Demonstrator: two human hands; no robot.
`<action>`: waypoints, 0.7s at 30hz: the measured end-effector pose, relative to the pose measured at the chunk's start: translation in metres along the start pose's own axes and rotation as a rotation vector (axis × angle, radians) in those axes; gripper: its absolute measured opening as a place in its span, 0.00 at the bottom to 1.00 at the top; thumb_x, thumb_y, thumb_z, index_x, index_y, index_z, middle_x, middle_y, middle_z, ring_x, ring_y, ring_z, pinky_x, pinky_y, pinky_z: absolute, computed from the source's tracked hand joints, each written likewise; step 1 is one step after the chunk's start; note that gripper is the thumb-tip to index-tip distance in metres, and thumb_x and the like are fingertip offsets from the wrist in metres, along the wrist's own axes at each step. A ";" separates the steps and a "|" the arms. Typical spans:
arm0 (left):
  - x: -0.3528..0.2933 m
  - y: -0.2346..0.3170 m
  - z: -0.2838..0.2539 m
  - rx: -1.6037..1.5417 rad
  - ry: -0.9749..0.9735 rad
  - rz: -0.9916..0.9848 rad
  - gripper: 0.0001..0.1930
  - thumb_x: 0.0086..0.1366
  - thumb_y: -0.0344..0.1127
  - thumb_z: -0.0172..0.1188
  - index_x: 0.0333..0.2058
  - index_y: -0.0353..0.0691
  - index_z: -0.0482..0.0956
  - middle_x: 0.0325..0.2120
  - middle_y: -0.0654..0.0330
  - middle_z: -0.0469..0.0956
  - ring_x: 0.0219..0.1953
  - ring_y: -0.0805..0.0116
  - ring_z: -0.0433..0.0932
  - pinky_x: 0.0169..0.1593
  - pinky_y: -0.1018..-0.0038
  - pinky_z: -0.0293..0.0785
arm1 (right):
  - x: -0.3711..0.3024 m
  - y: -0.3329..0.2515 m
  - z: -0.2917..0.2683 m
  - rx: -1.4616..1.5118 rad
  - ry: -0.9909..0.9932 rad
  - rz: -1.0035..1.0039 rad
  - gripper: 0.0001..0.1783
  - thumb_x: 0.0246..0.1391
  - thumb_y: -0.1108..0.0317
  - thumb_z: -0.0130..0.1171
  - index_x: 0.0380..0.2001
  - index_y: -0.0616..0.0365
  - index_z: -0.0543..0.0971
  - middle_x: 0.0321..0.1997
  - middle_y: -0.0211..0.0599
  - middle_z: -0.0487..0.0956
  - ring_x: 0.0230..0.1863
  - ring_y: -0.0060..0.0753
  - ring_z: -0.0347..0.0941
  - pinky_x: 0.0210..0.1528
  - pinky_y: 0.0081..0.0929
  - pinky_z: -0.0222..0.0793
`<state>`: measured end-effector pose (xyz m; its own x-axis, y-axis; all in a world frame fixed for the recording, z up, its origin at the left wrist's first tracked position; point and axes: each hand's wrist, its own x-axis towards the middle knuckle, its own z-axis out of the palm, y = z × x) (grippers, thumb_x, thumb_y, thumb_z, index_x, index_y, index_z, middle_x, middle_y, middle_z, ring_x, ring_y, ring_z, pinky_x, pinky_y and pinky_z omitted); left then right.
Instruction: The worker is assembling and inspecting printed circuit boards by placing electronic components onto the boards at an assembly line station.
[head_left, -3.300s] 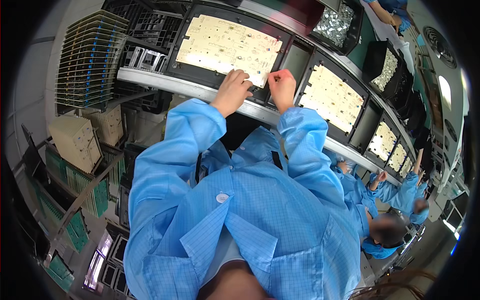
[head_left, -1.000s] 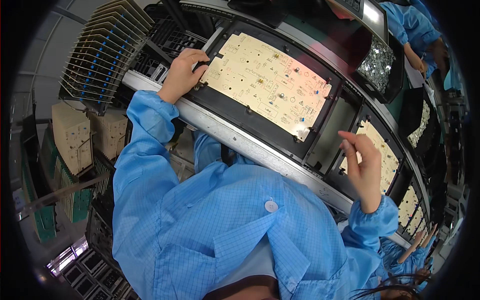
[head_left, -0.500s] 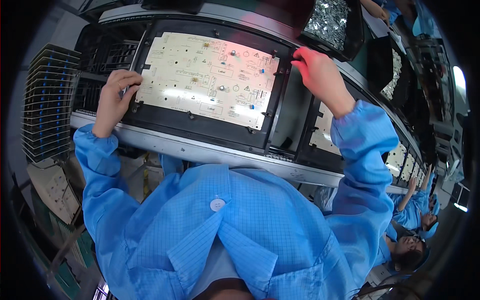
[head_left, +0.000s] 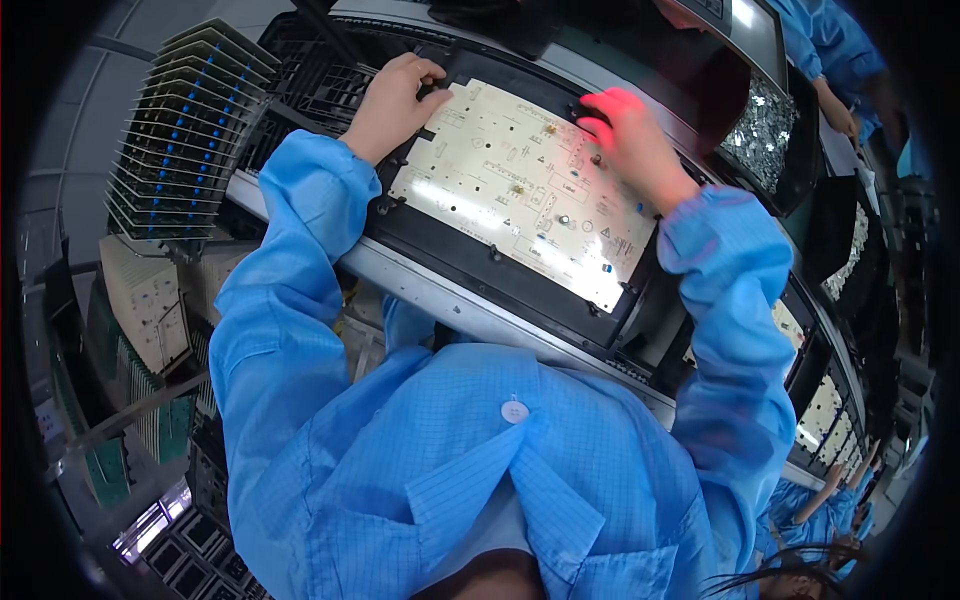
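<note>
A cream circuit board (head_left: pixel 480 205) with printed markings and small components lies in a black carrier frame (head_left: pixel 440 240). Small black clips stand around the board's edge. At the board's upper left corner is my left hand (head_left: pixel 395 105), its thumb and fingers apart against the frame's edge. My right hand (head_left: pixel 635 145) is at the frame's far side, its thumb and forefinger bent together at a small black clip (head_left: pixel 574 110). Red light falls on those fingers, and the hand hides part of the board's far edge.
The frame sits on a conveyor with a metal rail (head_left: pixel 450 300). Upright boards fill a rack (head_left: pixel 190 140) at left. Beyond my right hand stands a black bin (head_left: pixel 765 135) of small shiny parts. More boards (head_left: pixel 820 410) line the conveyor at right, where other people work.
My view has turned, so the board now appears tilted and further right. My left hand has moved up the board's left side to its corner. The right hand has shifted left along the far edge.
</note>
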<state>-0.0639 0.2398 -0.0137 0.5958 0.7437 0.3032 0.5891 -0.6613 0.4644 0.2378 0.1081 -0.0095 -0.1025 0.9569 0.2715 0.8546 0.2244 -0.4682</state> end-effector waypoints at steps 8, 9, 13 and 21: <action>0.005 -0.009 0.002 -0.098 -0.025 0.027 0.07 0.58 0.27 0.64 0.36 0.33 0.82 0.35 0.53 0.78 0.41 0.55 0.77 0.45 0.65 0.75 | 0.021 -0.022 0.020 -0.081 -0.027 0.152 0.14 0.56 0.65 0.63 0.40 0.66 0.80 0.35 0.54 0.80 0.37 0.59 0.77 0.43 0.42 0.74; 0.004 -0.013 0.002 -0.087 -0.034 0.082 0.06 0.59 0.26 0.63 0.36 0.33 0.82 0.35 0.54 0.78 0.43 0.55 0.76 0.46 0.65 0.75 | 0.018 -0.028 0.020 -0.126 -0.010 0.275 0.13 0.57 0.63 0.62 0.37 0.65 0.80 0.32 0.54 0.80 0.35 0.59 0.77 0.41 0.44 0.74; 0.001 -0.016 0.001 -0.026 -0.060 0.186 0.05 0.61 0.25 0.61 0.36 0.35 0.82 0.40 0.55 0.77 0.48 0.55 0.75 0.51 0.66 0.74 | 0.016 -0.029 0.024 -0.214 0.034 0.172 0.14 0.59 0.62 0.61 0.33 0.64 0.77 0.27 0.54 0.80 0.31 0.60 0.77 0.39 0.46 0.74; -0.035 -0.010 -0.031 -0.022 0.068 0.152 0.16 0.64 0.24 0.57 0.51 0.40 0.79 0.52 0.53 0.74 0.54 0.53 0.73 0.56 0.68 0.72 | 0.017 0.000 0.024 0.043 -0.052 -0.152 0.03 0.53 0.77 0.58 0.30 0.62 0.74 0.34 0.45 0.75 0.39 0.51 0.70 0.42 0.37 0.70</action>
<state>-0.1082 0.2235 -0.0030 0.6385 0.6408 0.4262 0.4829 -0.7648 0.4265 0.2239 0.1285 -0.0251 -0.2559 0.9194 0.2987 0.8049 0.3738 -0.4609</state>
